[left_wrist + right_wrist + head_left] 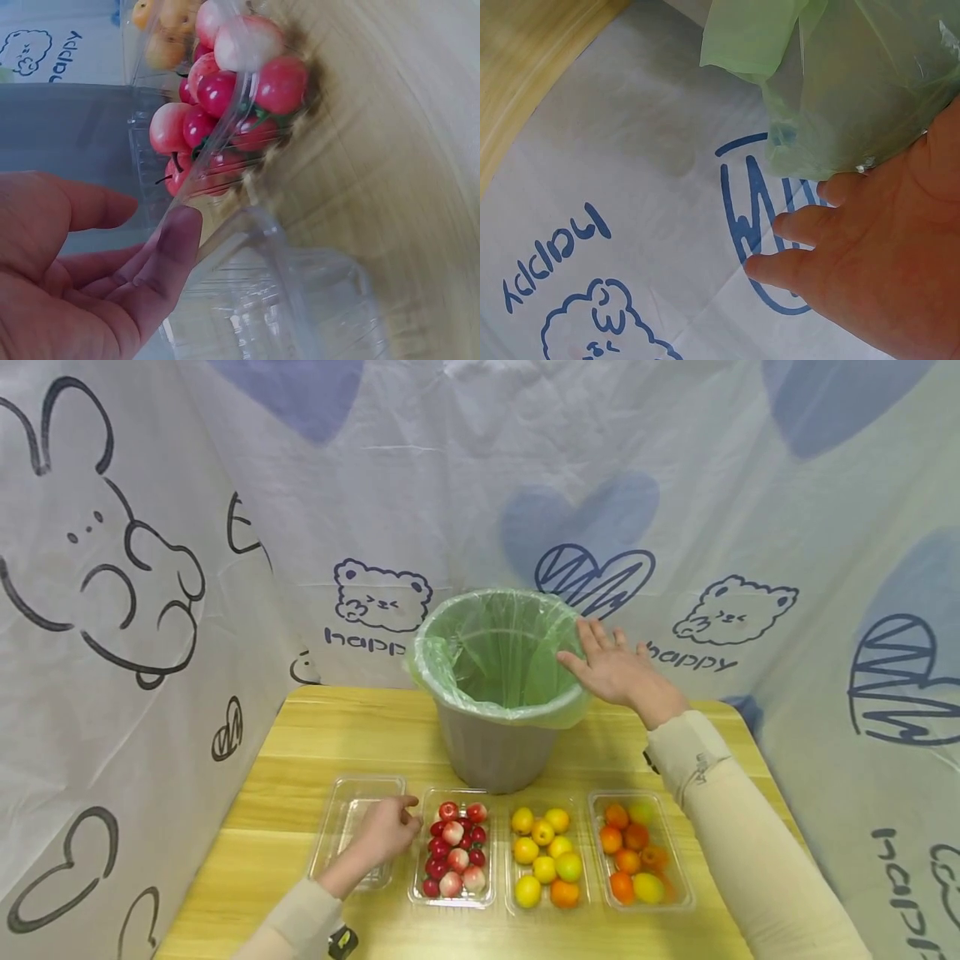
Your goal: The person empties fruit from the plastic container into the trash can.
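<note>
Right hand (618, 670), fingers spread, steadied bin (495, 752) rim at 3 o'clock; left hand (385, 832), loosely curled, empty, rested on empty tray (337, 835). Next likely: grasp a tray.

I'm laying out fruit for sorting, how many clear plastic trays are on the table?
4, in a row before the bin: empty tray under the left hand, red fruit tray, yellow fruit tray, orange fruit tray rightmost.

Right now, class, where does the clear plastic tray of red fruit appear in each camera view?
Head: the clear plastic tray of red fruit is bottom centre, second from left.
Left wrist: it fills the upper middle, beyond the left hand.
Right wrist: not in it.
Shared landmark: the yellow wooden table.
</note>
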Available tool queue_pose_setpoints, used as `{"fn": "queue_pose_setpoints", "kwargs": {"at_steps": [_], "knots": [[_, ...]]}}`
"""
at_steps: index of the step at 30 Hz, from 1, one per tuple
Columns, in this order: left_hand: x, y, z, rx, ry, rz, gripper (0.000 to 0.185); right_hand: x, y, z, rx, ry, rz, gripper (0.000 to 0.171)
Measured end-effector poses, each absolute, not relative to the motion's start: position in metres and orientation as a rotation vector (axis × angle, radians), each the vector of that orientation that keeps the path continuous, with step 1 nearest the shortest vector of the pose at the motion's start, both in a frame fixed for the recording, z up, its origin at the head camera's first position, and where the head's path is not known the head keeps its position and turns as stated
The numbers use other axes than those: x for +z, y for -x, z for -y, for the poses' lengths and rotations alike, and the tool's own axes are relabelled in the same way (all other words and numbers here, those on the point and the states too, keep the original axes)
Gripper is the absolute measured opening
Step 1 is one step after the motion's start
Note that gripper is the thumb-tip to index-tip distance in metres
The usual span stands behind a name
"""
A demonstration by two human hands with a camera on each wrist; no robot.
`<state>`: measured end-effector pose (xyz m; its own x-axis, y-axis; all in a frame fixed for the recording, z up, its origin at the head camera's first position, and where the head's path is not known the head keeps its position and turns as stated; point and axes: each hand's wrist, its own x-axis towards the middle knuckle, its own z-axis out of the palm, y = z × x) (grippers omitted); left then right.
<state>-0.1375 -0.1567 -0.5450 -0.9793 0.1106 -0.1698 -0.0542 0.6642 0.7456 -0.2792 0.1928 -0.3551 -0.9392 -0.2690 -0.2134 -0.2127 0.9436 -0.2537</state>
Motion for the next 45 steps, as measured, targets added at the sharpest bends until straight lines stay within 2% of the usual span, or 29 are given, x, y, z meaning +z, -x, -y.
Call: {"fn": "queue_pose_setpoints", "kwargs": {"at_steps": [8,26,33,45], "knots": [[-0.554,0.134,0.153,1.202,-0.07,-2.733,0.044,-0.357,0.277,-0.193,-0.339,0.365,-2.864,0.09],[-0.57,0.129,0.143,1.214,-0.05,-2.722,0.062,-0.361,0.276,-0.193,-0.392,0.348,-2.864,0.087],[-0.574,0.128,0.141,1.298,0.001,-2.631,0.059,-0.362,0.276,-0.194,-0.397,0.349,-2.867,0.088],[-0.573,0.129,0.143,1.373,0.002,-2.534,0.04,-0.361,0.276,-0.193,-0.4,0.345,-2.861,0.087]]}}
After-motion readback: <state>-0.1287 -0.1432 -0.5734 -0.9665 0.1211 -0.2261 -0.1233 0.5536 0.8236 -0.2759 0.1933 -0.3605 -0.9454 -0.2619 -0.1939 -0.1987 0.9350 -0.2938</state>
